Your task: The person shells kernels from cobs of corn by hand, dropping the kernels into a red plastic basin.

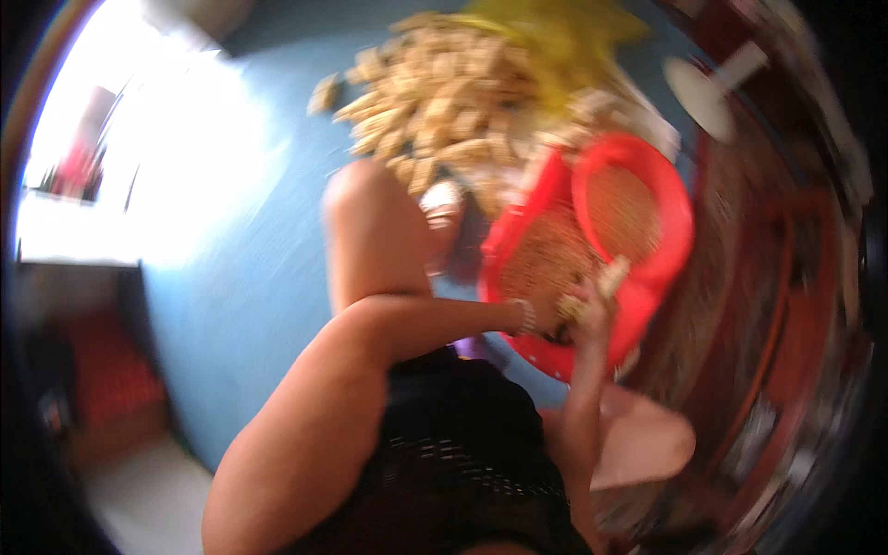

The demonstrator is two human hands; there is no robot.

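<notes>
Over a red plastic tub (489, 267) that holds loose brownish kernels (544, 253), both of my hands meet at a corn cob (613, 277). My right hand (595, 312) grips it, with its pale end sticking out past the fingers. My left hand (551, 320), a beaded bracelet (529, 317) at its wrist, closes against a yellow part of a cob (571, 307); blur hides whether this is the same cob. A smaller red basin (676, 208) with kernels (624, 215) rests in the tub's far right side.
Several husked corn cobs (444, 97) lie heaped on the blue floor (229, 333) beyond my foot (442, 205). A yellow translucent sheet or bag (569, 48) lies beside them. A white round-ended object (701, 97) is far right. My bent knees (368, 201) flank the tub.
</notes>
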